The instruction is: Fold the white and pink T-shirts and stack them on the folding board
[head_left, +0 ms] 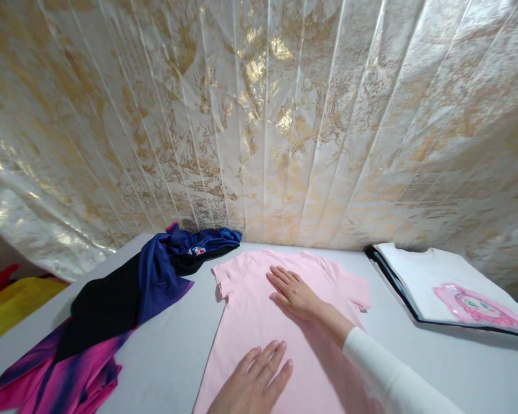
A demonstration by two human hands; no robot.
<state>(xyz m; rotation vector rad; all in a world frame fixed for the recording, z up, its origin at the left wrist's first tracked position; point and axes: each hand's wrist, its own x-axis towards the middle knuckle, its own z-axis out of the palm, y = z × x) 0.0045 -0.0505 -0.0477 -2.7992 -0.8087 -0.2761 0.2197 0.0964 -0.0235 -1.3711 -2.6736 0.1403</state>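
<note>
Your left hand (pixel 254 378) and, at its 1 o'clock, right hand (pixel 294 295) spread empty over the pale-pink, short-sleeved fabric T-shirt (pixel 254 313); smooth flat-palmed toward its rumpled 10 o'clock sleeve (pixel 225 280).

A pale pink short-sleeved T-shirt (pixel 278 323) is lying spread out on a white surface (pixel 166 368), its neckline (pixel 280 254) pointing toward the far edge and its body running toward the viewer, with the lower end extending out of view. The visible cloth is looking plain and mostly smooth. The sleeve at the viewer's left (pixel 229 275) is angling outward, its cuff bunching slightly. The sleeve at the right (pixel 354 287) is spreading out flatter. The left side seam is slanting down and outward, while part of the right side is staying hidden.
</note>
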